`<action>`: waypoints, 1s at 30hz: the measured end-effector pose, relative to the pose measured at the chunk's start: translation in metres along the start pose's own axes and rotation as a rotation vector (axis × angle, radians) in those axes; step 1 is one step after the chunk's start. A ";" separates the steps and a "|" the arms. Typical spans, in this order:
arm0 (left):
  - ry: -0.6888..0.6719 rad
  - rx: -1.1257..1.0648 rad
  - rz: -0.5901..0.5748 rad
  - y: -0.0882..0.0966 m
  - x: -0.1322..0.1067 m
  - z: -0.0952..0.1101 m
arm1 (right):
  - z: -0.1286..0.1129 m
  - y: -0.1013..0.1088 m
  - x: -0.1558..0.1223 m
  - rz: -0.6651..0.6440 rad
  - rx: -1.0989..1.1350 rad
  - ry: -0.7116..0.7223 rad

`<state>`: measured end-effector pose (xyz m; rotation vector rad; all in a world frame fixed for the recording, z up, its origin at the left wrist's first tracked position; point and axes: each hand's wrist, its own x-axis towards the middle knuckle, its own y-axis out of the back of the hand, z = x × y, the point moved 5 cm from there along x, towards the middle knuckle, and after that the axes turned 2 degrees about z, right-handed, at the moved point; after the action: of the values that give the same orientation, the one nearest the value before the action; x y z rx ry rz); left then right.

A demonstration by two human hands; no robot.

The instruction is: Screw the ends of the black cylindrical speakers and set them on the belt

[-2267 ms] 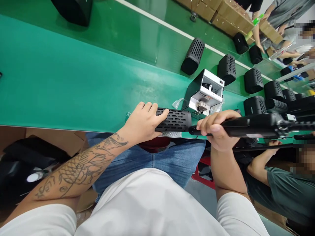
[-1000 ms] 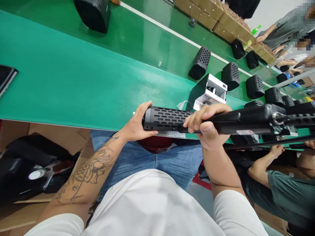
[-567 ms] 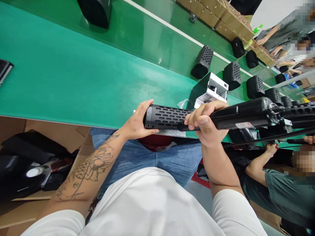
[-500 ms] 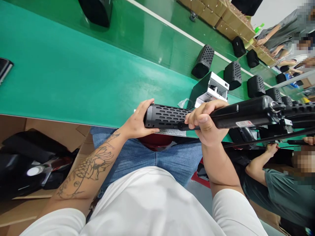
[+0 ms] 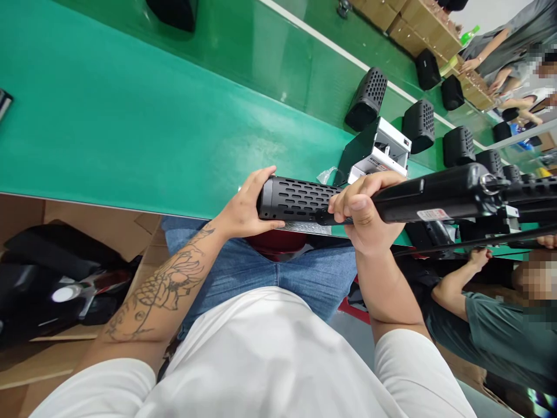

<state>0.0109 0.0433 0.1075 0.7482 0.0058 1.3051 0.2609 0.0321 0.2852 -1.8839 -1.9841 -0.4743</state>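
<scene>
My left hand (image 5: 244,204) clasps the left end of a black perforated speaker housing (image 5: 298,200) that lies lengthwise at the near edge of the green bench (image 5: 130,128). My right hand (image 5: 365,212) is closed round the grip of a black electric screwdriver (image 5: 439,200), whose tip meets the housing's right end. The screwdriver's body stretches off to the right on a hanging cable. A red stool edge (image 5: 274,244) shows under the housing, above my jeans.
A white and grey screw feeder box (image 5: 378,155) stands just behind my right hand. Several black speaker housings (image 5: 418,125) line the belt to the right. Cardboard boxes (image 5: 418,20) sit far back. A co-worker in a green shirt (image 5: 500,331) sits at my right.
My left hand has slid from on top of the housing to its left end, and the housing has turned and shifted slightly. The screwdriver stays against its right end.
</scene>
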 end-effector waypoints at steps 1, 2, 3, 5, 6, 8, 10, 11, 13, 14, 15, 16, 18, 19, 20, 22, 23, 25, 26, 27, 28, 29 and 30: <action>0.008 0.001 -0.004 0.000 0.000 0.000 | 0.002 0.000 0.001 -0.026 0.003 -0.006; 0.014 -0.001 -0.007 0.000 0.000 0.000 | 0.005 0.001 0.002 -0.050 0.004 -0.013; 0.017 -0.006 -0.010 0.000 0.000 0.000 | 0.007 0.001 0.002 -0.067 0.006 -0.018; 0.022 -0.015 -0.011 0.000 0.000 -0.001 | 0.011 0.001 0.004 -0.088 0.017 -0.020; 0.023 -0.015 -0.008 0.000 -0.001 -0.001 | 0.012 0.001 0.004 -0.098 0.029 -0.014; 0.023 -0.005 0.001 0.000 -0.001 -0.002 | 0.013 -0.002 0.002 -0.113 0.053 0.000; 0.006 0.009 0.007 0.001 -0.002 -0.001 | 0.011 -0.006 -0.002 -0.119 0.059 -0.007; -0.008 0.015 0.011 0.002 -0.003 0.000 | 0.009 -0.007 -0.004 -0.112 0.057 -0.012; -0.034 0.028 0.024 0.002 -0.005 0.001 | 0.001 -0.005 -0.004 -0.078 0.063 0.002; -0.043 0.038 0.031 0.002 -0.006 0.001 | -0.005 0.000 -0.001 -0.053 0.073 0.028; -0.051 0.048 0.039 0.001 -0.007 0.001 | -0.010 0.008 0.004 -0.019 0.077 0.061; -0.059 0.059 0.044 0.001 -0.008 0.001 | -0.014 0.020 0.011 0.025 0.067 0.095; -0.078 0.076 0.050 -0.001 -0.010 0.001 | -0.016 0.054 0.031 0.165 -0.004 0.175; -0.087 0.083 0.051 -0.002 -0.011 0.002 | -0.013 0.074 0.042 0.254 -0.066 0.215; -0.092 0.090 0.053 -0.003 -0.012 0.001 | -0.010 0.095 0.050 0.369 -0.119 0.294; -0.096 0.105 0.058 -0.003 -0.013 0.001 | 0.008 0.125 0.066 0.421 -0.246 0.311; -0.102 0.108 0.060 -0.003 -0.014 0.001 | 0.020 0.137 0.070 0.423 -0.267 0.294; -0.136 0.099 0.069 -0.002 -0.015 0.002 | 0.043 0.151 0.072 0.407 -0.261 0.217; -0.159 0.090 0.074 -0.002 -0.015 0.003 | 0.051 0.155 0.070 0.411 -0.240 0.187; -0.180 0.082 0.081 -0.002 -0.015 0.004 | 0.057 0.157 0.067 0.418 -0.221 0.172; -0.197 0.075 0.089 -0.001 -0.015 0.004 | 0.061 0.158 0.063 0.417 -0.210 0.166; -0.208 0.070 0.097 -0.001 -0.015 0.004 | 0.064 0.158 0.060 0.407 -0.207 0.162; -0.213 0.067 0.100 -0.001 -0.014 0.003 | 0.063 0.158 0.057 0.400 -0.205 0.172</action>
<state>0.0087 0.0292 0.1037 0.9524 -0.1617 1.3192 0.4141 0.1208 0.2561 -2.2096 -1.4464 -0.7139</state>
